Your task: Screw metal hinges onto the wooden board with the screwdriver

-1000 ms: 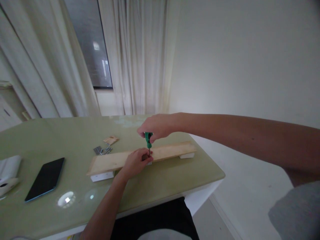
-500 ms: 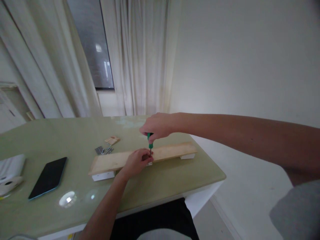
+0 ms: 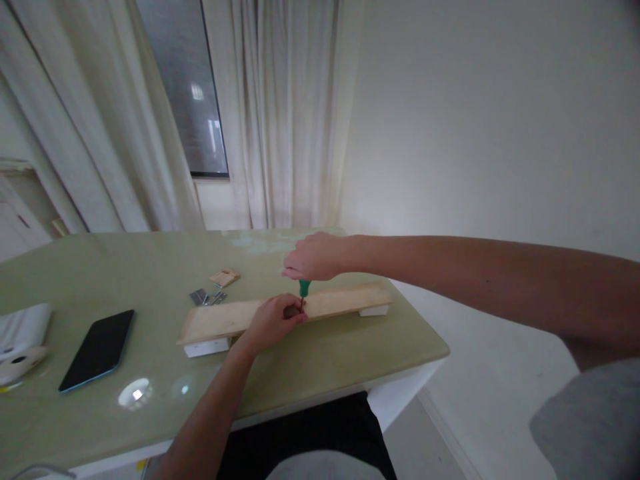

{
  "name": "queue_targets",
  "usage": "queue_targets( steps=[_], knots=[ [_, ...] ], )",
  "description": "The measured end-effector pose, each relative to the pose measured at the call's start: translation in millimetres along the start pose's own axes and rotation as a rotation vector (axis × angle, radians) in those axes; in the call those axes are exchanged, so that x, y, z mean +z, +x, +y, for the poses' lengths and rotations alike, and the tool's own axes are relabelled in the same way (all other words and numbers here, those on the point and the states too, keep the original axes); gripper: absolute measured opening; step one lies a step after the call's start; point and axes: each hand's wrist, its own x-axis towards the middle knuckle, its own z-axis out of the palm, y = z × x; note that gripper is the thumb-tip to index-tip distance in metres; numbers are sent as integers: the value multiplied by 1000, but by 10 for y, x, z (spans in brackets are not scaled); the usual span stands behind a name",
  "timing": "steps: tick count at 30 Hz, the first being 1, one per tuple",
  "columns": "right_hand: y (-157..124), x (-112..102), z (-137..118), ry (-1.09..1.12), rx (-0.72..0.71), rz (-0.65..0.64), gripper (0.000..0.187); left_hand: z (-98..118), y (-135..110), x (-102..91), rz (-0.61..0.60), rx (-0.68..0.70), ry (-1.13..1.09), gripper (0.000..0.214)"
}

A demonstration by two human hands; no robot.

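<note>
A long pale wooden board (image 3: pixel 220 321) rests on white blocks, one of them a white block (image 3: pixel 206 347) under its left end and another white block (image 3: pixel 374 311) under its right. My right hand (image 3: pixel 316 257) is wrapped round the green handle of a screwdriver (image 3: pixel 304 288), which points down at the board's middle. Around the screwdriver's tip, my left hand (image 3: pixel 277 320) has its thumb and fingers pinched together at the board's front edge. Whatever sits between those fingers is too small to make out.
Behind the board lie several small metal pieces (image 3: pixel 207 297) and some small flat wooden pieces (image 3: pixel 225 277). A black tablet (image 3: pixel 97 350) lies to the left, with a white object (image 3: pixel 24 330) beyond it. The green tabletop (image 3: pixel 350 360) ends at a front edge near my lap.
My right hand has turned on the screwdriver and covers more of its handle. My left hand has shifted slightly, and the small white piece by its fingertips is now hidden.
</note>
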Motion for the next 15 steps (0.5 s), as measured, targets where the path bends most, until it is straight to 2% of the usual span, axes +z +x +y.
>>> queue_targets(
  steps=[1, 3, 6, 9, 11, 15],
  knots=[
    [7, 17, -19, -4, 41, -2, 47, -5, 0, 5, 0, 3, -1, 12],
    [14, 9, -15, 32, 57, -33, 47, -17, -2, 14, 5, 16, 5, 15],
    [-3, -74, 77, 111, -60, -99, 44, -26, -6, 21, 9, 20, 19, 15],
    [-13, -106, 136, 141, -199, -56, 38, -23, -3, 13, 3, 9, 21, 14],
    [0, -60, 101, 96, -145, 16, 25, -21, 2, 7, 0, 1, 12, 14],
    [33, 48, -29, 3, 86, 54, 48, -29, 7, 8, -6, 16, 6, 13]
  ],
)
